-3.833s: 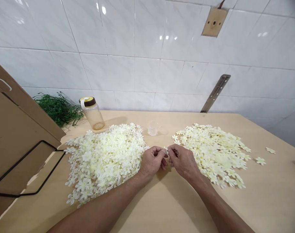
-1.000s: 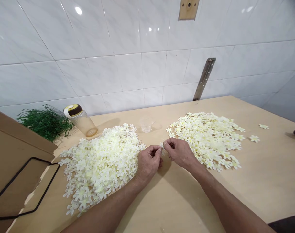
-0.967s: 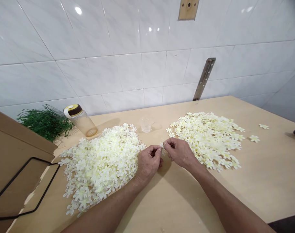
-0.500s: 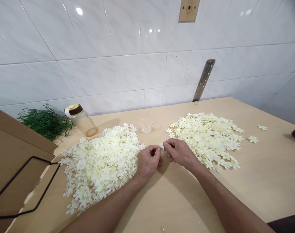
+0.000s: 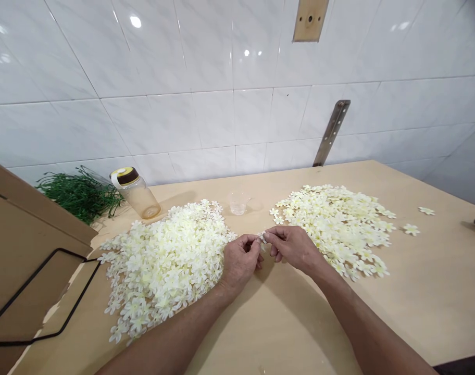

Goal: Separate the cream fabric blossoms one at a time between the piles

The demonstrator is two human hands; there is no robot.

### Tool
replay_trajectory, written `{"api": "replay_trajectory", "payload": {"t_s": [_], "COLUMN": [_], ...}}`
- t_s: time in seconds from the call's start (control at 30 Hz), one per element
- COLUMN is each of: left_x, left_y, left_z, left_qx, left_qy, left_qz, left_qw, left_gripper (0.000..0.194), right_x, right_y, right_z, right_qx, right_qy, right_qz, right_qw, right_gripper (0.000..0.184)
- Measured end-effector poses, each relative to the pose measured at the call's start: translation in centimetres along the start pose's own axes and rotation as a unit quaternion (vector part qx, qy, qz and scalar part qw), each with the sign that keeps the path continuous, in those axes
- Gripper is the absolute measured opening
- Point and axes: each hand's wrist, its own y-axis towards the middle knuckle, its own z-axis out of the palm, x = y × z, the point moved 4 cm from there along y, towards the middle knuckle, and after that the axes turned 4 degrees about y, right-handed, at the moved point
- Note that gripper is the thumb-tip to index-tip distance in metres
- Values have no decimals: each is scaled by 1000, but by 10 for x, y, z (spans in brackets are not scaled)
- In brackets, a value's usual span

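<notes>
Between my two hands is a small white artificial flower [image 5: 263, 238], partly hidden by the fingertips. My left hand [image 5: 240, 260] pinches it from the left, and my right hand [image 5: 290, 245] pinches its right side. Just left of my left hand lies a big heap of white flowers [image 5: 175, 255] with pale yellow centres. Right of my right hand spreads a flatter pile of similar yellowish-white flowers [image 5: 339, 224]. Behind the hands stands a small clear plastic cup [image 5: 238, 204].
A clear bottle [image 5: 141, 195] with a brown and yellow lid stands at the back left, beside green artificial stems [image 5: 79, 195]. A cardboard box [image 5: 30, 234] and a black wire frame [image 5: 81, 297] occupy the left. Two loose flowers lie at right. A tiled wall [image 5: 214, 120] rises behind the table.
My right hand has come slightly closer to the left, and less of the flower shows between the fingertips. The view has shifted a little.
</notes>
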Motion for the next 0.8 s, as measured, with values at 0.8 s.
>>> {"api": "replay_trajectory", "payload": {"t_s": [0.8], "left_x": [2], "left_y": [1], "left_z": [0], "left_qx": [-11], "left_qy": [-7], "left_qz": [-29], "left_qw": [999], "left_gripper": [22], "right_x": [-8], "right_y": [5], "right_z": [-21], "right_qx": [-69], "right_qy": [-25], "right_qz": [14], "right_qw": [997], "right_gripper": [20]}}
